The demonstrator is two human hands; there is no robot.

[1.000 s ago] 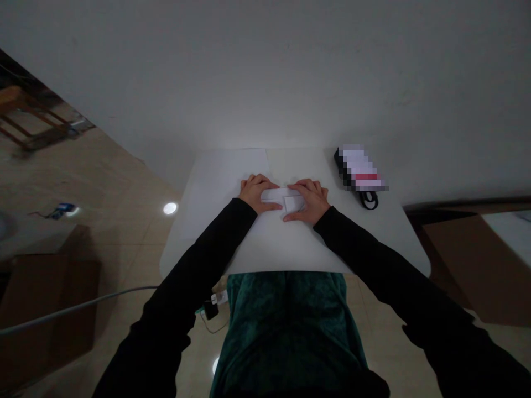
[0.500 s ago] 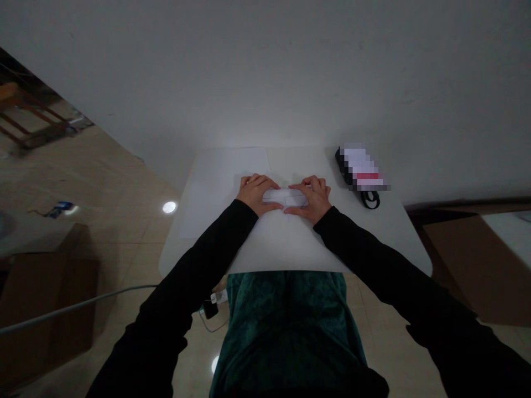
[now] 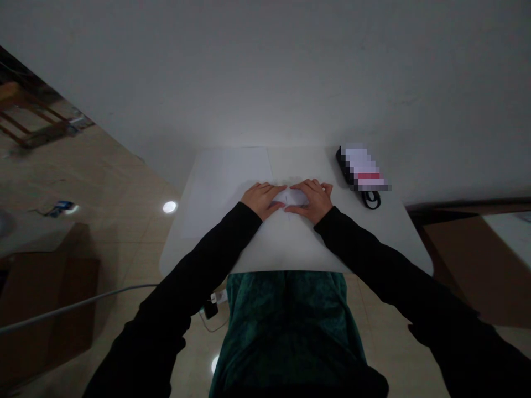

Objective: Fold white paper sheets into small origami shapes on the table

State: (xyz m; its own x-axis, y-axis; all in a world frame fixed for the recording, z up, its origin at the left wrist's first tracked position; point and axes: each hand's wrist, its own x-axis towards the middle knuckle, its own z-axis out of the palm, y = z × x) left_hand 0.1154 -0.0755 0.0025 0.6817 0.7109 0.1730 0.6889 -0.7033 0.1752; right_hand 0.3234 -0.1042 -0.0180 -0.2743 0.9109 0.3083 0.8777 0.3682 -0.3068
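The left hand (image 3: 262,200) and right hand (image 3: 313,200) pinched a small white paper (image 3: 295,197) between thumbs and fingers. It was on the white table (image 3: 286,249). A big white sheet (image 3: 228,182) lay by the left hand.

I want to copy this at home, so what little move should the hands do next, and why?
Perhaps press the small white paper gently flat in the middle. The left hand and right hand hold its two ends, and a thin line, maybe a fold, shows between them.
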